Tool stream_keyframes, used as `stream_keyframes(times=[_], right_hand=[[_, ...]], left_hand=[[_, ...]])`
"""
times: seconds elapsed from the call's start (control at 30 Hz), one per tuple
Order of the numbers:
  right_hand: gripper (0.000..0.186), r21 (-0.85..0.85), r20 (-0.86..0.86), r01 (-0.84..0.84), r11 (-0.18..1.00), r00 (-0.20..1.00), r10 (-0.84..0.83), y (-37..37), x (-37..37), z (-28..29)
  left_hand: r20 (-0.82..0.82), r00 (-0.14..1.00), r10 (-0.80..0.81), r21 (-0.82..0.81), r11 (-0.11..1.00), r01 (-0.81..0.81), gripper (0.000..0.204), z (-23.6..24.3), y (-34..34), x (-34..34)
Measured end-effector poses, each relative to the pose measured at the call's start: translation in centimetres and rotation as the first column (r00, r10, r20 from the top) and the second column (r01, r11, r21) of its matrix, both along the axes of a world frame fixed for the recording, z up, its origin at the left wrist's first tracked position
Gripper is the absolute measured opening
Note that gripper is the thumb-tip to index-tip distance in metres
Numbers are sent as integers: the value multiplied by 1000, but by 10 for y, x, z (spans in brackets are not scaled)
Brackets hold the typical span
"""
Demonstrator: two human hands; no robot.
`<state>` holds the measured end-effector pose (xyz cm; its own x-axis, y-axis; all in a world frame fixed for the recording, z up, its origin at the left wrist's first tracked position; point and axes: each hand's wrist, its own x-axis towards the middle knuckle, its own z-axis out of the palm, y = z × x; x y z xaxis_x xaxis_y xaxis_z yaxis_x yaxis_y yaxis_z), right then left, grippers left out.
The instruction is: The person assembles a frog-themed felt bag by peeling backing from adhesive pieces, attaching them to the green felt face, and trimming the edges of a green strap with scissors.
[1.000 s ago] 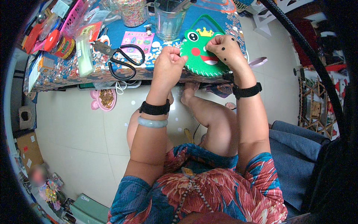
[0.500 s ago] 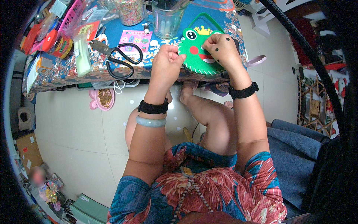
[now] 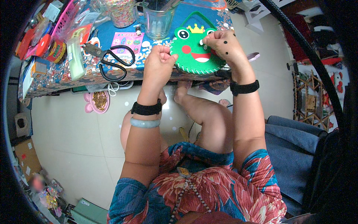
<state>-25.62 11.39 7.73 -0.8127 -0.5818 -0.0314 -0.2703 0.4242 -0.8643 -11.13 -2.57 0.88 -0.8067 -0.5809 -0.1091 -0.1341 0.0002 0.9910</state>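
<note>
A green felt frog bag (image 3: 192, 63) lies at the table's front edge, with white stitching round its rim. On it are a yellow crown, round eyes, a red cheek and a smiling red mouth. My left hand (image 3: 158, 67) is closed at its left edge, the thumb tip overlapping the felt. With its fingertips pinched together, my right hand (image 3: 227, 46) is over the frog's right side, just under the eye. A small white round piece (image 3: 201, 42) shows at those fingertips, and another white spot (image 3: 205, 47) shows just below. My right hand covers part of the bag's right side.
Black-handled scissors (image 3: 115, 61) and a pink printed card (image 3: 126, 44) lie left of the bag. Behind stand a clear glass pitcher (image 3: 158, 20) and a jar of colourful bits (image 3: 121, 13). A red-lidded jar (image 3: 52, 48) is at far left. A black cable (image 3: 305, 48) crosses the right side.
The whole view has shifted slightly, so the table things sit further left. My right fingertips have lifted a little off the cheek area, and white spots show there. My left hand stays at the bag's edge.
</note>
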Motion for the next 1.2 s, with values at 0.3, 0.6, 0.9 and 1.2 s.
stream_keyframes(times=[0.3, 0.6, 0.9, 1.2], right_hand=[[16, 213, 24, -36, 976, 999, 32, -19, 24, 20], [18, 293, -29, -15, 956, 999, 24, -23, 24, 16], [20, 380, -150, 36, 924, 988, 24, -22, 14, 3], [21, 478, -332, 93, 873, 940, 82, -29, 27, 10]], left_hand=[[-69, 996, 53, 90, 995, -47, 25, -3, 2, -1], [-65, 997, 37, 63, 997, -33, 26, -2, 2, 0], [-38, 999, 29, 60, 998, -27, 27, 2, 3, 0], [-21, 1000, -7, 20, 1000, 7, 29, 0, 1, 0]])
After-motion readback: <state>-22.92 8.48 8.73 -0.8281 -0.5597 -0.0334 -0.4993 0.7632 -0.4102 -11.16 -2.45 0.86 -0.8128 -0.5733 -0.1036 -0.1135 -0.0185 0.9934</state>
